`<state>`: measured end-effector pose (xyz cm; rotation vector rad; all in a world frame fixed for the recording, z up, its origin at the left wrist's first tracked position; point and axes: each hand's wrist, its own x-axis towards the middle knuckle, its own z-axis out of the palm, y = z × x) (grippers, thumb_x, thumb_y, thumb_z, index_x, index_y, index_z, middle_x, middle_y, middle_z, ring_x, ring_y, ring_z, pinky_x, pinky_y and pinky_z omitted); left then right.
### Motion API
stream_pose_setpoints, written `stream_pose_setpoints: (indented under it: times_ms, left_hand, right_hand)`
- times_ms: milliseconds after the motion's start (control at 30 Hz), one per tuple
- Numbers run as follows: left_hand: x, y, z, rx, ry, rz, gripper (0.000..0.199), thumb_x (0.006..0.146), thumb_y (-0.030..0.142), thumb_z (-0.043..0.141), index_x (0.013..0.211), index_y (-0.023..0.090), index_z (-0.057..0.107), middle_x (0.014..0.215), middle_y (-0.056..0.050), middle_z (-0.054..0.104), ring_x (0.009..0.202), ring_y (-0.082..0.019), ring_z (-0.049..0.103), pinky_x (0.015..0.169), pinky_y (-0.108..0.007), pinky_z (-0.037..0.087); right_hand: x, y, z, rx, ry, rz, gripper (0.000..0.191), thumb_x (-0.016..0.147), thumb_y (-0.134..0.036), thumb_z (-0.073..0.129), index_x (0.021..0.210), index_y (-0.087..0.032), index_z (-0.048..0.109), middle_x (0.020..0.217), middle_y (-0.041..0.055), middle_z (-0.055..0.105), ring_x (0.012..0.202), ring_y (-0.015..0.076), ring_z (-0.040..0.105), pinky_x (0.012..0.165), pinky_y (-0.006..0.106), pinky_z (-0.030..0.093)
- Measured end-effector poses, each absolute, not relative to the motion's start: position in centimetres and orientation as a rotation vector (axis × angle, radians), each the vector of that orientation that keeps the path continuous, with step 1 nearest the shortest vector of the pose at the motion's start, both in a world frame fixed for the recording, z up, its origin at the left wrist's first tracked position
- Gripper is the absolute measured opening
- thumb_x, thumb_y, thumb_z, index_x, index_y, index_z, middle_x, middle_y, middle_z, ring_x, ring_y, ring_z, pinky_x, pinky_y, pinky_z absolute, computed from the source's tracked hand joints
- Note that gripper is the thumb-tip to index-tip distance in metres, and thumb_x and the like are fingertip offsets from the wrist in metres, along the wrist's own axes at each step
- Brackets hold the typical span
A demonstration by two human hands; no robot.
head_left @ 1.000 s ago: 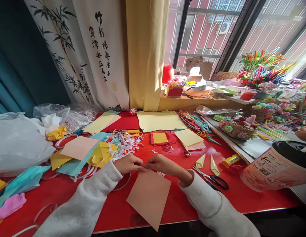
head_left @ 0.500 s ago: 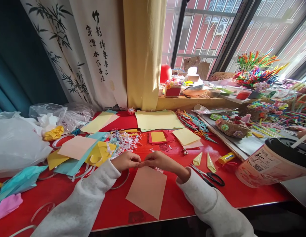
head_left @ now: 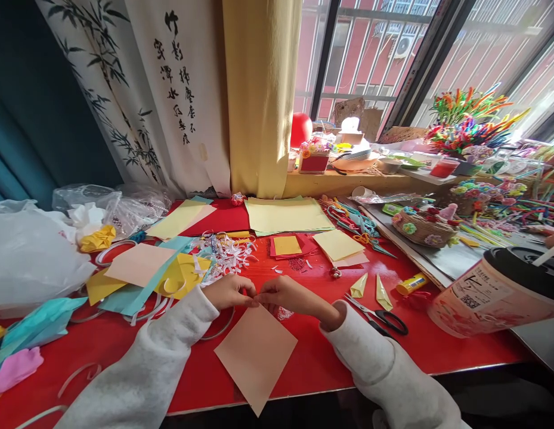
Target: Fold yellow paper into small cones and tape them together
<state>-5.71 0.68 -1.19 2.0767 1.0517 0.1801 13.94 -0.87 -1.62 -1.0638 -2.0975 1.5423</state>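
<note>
our left hand point(head_left: 232, 292) and right hand point(head_left: 285, 294) pinch the flat salmon-pink paper square point(head_left: 257, 357) at its far corner; we should press lightly, evenly.

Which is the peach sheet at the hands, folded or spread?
Spread: the peach sheet shows a smooth diamond face without visible creases. The fingers hide its top corner; cannot tell there.

"竹影" point(head_left: 171, 22) on white curtain point(head_left: 200, 65), QR-coded cup point(head_left: 504, 292)
</note>
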Motion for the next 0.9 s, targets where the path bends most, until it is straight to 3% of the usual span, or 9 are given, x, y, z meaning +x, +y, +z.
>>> stream_pose_setpoints:
  times_ms: [133, 333, 700, 900]
  left_hand:
    - [-5.65, 0.51, -0.86, 2.038, 1.084, 0.190, 0.030, 0.070, 0.044, 0.061, 0.078, 0.016, 0.065, 0.079, 0.000, 0.063, 0.076, -0.014, 0.053, 0.069, -0.021, 0.036]
    - [-5.78, 0.39, -0.49, 1.969, 1.125, 0.186, 0.033, 0.067, 0.049, 0.062, 0.074, 0.016, 0.062, 0.069, 0.002, 0.059, 0.067, -0.012, 0.049, 0.060, -0.021, 0.034]
    - [-5.89, 0.53, -0.91, 2.066, 1.081, 0.083, 0.037, 0.065, 0.053, 0.063, 0.072, 0.017, 0.065, 0.071, 0.001, 0.061, 0.071, -0.013, 0.050, 0.063, -0.022, 0.035]
    - [-5.53, 0.26, -0.54, 2.121, 1.015, 0.057, 0.028, 0.067, 0.046, 0.064, 0.075, 0.020, 0.069, 0.075, 0.000, 0.064, 0.074, -0.013, 0.050, 0.071, -0.023, 0.034]
  right_hand:
    - [14.11, -0.99, -1.24, -1.104, -2.164, 1.503, 0.031, 0.082, -0.041, 0.046, 0.071, -0.014, 0.055, 0.062, 0.0016, 0.056, 0.053, 0.0093, 0.053, 0.048, 0.019, 0.041]
    - [14.07, -1.12, -1.31, -1.034, -2.350, 1.222, 0.041, 0.082, -0.047, 0.045, 0.056, -0.015, 0.042, 0.050, -0.0049, 0.032, 0.046, 0.0043, 0.028, 0.042, 0.020, 0.022]
    - [13.90, -1.14, -1.80, -1.025, -2.271, 1.461, 0.030, 0.083, -0.037, 0.043, 0.069, -0.014, 0.056, 0.063, 0.0021, 0.058, 0.054, 0.0100, 0.055, 0.049, 0.019, 0.042]
    - [13.90, -1.16, -1.77, -0.956, -2.334, 1.420, 0.024, 0.081, -0.032, 0.045, 0.069, -0.014, 0.057, 0.061, 0.0011, 0.058, 0.054, 0.0091, 0.054, 0.050, 0.018, 0.041]
